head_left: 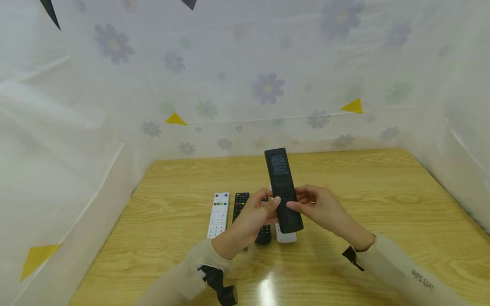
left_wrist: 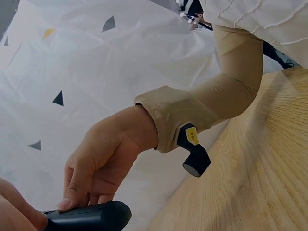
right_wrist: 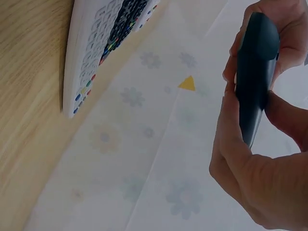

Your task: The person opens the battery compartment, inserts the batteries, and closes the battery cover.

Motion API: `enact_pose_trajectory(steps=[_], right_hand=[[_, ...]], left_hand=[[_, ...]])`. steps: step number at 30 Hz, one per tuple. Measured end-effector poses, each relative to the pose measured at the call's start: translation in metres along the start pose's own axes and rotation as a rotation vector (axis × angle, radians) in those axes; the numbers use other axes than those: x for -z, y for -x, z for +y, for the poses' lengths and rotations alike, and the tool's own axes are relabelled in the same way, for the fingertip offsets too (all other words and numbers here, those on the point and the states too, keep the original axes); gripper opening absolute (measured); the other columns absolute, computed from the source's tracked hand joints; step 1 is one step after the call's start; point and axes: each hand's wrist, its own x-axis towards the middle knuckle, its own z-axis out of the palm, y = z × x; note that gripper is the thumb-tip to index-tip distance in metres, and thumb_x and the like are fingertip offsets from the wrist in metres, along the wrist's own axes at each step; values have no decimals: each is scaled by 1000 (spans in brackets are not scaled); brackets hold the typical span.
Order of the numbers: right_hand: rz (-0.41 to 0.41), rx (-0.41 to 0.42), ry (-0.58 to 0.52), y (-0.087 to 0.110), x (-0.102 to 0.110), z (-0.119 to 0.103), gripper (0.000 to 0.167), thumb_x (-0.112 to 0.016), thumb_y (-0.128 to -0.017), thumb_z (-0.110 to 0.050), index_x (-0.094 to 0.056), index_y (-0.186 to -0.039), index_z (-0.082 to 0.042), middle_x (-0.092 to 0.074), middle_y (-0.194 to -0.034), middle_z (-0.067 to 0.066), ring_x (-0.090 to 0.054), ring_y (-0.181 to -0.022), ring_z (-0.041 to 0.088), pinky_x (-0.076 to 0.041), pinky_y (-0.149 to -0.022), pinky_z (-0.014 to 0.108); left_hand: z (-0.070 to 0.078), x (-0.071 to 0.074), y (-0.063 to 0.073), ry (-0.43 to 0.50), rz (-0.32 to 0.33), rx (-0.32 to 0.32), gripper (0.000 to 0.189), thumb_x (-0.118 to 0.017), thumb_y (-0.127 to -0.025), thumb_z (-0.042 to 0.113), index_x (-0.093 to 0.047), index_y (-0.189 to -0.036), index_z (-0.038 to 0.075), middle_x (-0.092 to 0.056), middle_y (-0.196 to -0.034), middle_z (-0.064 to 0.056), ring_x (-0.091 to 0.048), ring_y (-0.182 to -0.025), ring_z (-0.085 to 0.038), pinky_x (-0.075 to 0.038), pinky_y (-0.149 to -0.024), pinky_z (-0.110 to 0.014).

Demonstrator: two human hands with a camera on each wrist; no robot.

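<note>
A black remote control (head_left: 284, 187) is held up above the table, its back with a printed label facing the head camera. My left hand (head_left: 257, 216) grips its left edge, thumb on the back. From the other side my right hand (head_left: 325, 208) pinches it, with the thumb near the battery cover's latch. In the left wrist view the remote's end (left_wrist: 108, 216) pokes out below the fingers. The right wrist view shows the remote (right_wrist: 257, 72) edge-on between both hands. Its button side is hidden from the head camera.
On the wooden table (head_left: 172, 263) several remotes lie side by side under the hands: a white remote (head_left: 219, 214) at left, a black remote (head_left: 240, 204), another black remote (head_left: 263, 236) and a white remote (head_left: 286, 237) partly covered. A flowered white sheet (head_left: 229, 76) hangs behind.
</note>
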Motion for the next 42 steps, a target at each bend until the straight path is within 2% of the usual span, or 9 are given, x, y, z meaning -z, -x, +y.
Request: enact_pose_trajectory(steps=[4, 10, 12, 17, 20, 29, 35, 38, 42], right_hand=[[4, -38, -19, -2, -2, 4, 41, -72, -89, -22, -61, -118, 5, -67, -99, 10, -64, -86, 19, -56, -71, 28], [64, 16, 3, -1, -9, 5, 41, -71, -89, -17, -59, -121, 6, -66, -101, 14, -64, -90, 24, -57, -75, 30], [120, 70, 47, 1, -12, 5, 41, -72, -88, -14, -59, -122, 6, -66, -102, 14, -64, -90, 25, -58, -77, 34], [295, 307, 248, 8, -21, 1, 45, -78, -78, 0, -59, -119, 6, -62, -102, 15, -65, -87, 27, -58, -75, 39], [329, 358, 312, 12, -23, -4, 49, -79, -76, 3, -58, -119, 9, -59, -104, 18, -64, -87, 31, -58, -74, 40], [208, 220, 267, 17, -25, -7, 57, -75, -83, -2, -47, -130, 14, -56, -118, 26, -62, -102, 38, -57, -80, 42], [117, 97, 76, 16, -19, 8, 50, -67, -90, -3, -46, -132, 14, -56, -122, 29, -60, -107, 41, -57, -81, 42], [65, 29, -23, 15, -12, 16, 48, -65, -93, -8, -47, -133, 12, -57, -123, 28, -59, -109, 41, -57, -81, 38], [59, -17, -52, 14, -4, 21, 45, -64, -94, -10, -50, -130, 13, -61, -118, 27, -62, -107, 38, -57, -80, 35]], left_hand=[[-2, 0, 0, -5, 9, -4, 14, -49, -102, 12, -49, -112, 2, -67, -111, -23, -66, -103, -29, -54, -89, -42], [-5, 3, -4, 4, 9, -9, 17, -51, -101, 13, -51, -113, 2, -67, -109, -23, -67, -100, -28, -55, -87, -42], [-5, 3, -5, 10, 7, -12, 17, -51, -101, 13, -51, -113, 2, -68, -108, -23, -67, -98, -26, -55, -87, -41], [-4, 2, -7, 18, 14, -17, 10, -53, -100, 13, -51, -106, 5, -68, -103, -16, -67, -92, -21, -54, -88, -41], [-3, -2, -9, 30, 14, -33, 9, -54, -100, 14, -49, -100, 7, -67, -104, -15, -66, -92, -20, -53, -90, -42], [-7, -21, -15, 14, 68, -38, 13, -57, -98, 11, -48, -100, 3, -65, -110, -23, -66, -95, -26, -54, -87, -41], [-15, -27, -18, -23, 72, 17, 13, -55, -98, 6, -49, -108, 0, -62, -103, -15, -61, -84, -17, -54, -87, -39], [-19, -28, -18, -5, 69, 33, 21, -53, -97, 1, -49, -117, -3, -58, -107, -14, -61, -92, -19, -52, -92, -39], [-21, -28, -19, 23, 89, 41, 33, -48, -96, -3, -46, -128, -8, -56, -116, -18, -58, -103, -24, -49, -96, -38]])
